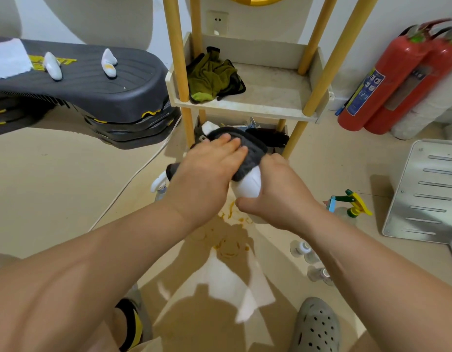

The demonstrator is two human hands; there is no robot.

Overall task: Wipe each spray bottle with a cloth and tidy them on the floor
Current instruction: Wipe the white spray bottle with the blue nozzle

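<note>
A white spray bottle [247,184] lies tilted in mid-air at the centre of the head view, its white nozzle end [209,127] pointing away. My right hand [275,196] grips its base from below. My left hand [209,171] presses a dark grey cloth [250,153] over the bottle's upper body. On the floor to the right stands a clear spray bottle with a yellow and green trigger [352,203]. Two small clear bottles [302,250] [320,274] sit nearer me. Another white trigger bottle [159,185] shows left of my left wrist.
A wooden shelf rack [270,97] stands just ahead with a green cloth [212,77] on its tray. Black stacked step boards [92,97] jut in at left. Red fire extinguishers [397,80] lean at right, a metal plate [428,191] below them. White paper [227,280] lies on the floor.
</note>
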